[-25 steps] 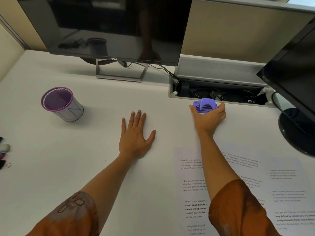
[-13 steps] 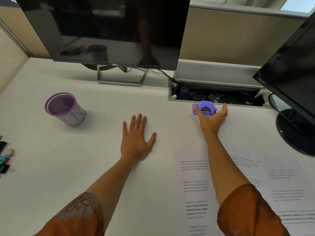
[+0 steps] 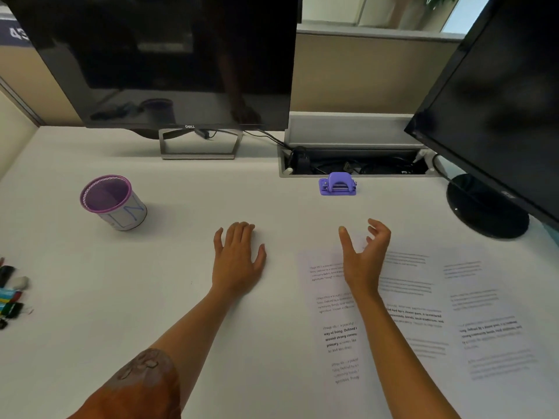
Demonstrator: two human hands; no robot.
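A small purple hole punch stands alone on the white desk, just in front of the open cable tray. My right hand hovers well short of it, above the top edge of the printed sheets, fingers spread and loosely bent, holding nothing. My left hand lies flat, palm down, on the bare desk to the left of the sheets.
A purple-rimmed mesh pen cup stands at the left. Markers and an eraser lie at the left edge. A Dell monitor and a second monitor with a round base stand behind. The cable tray is open.
My right hand let go of the purple hole punch and drew back toward me, over the papers. The punch stays by the cable tray. My left hand has not moved.
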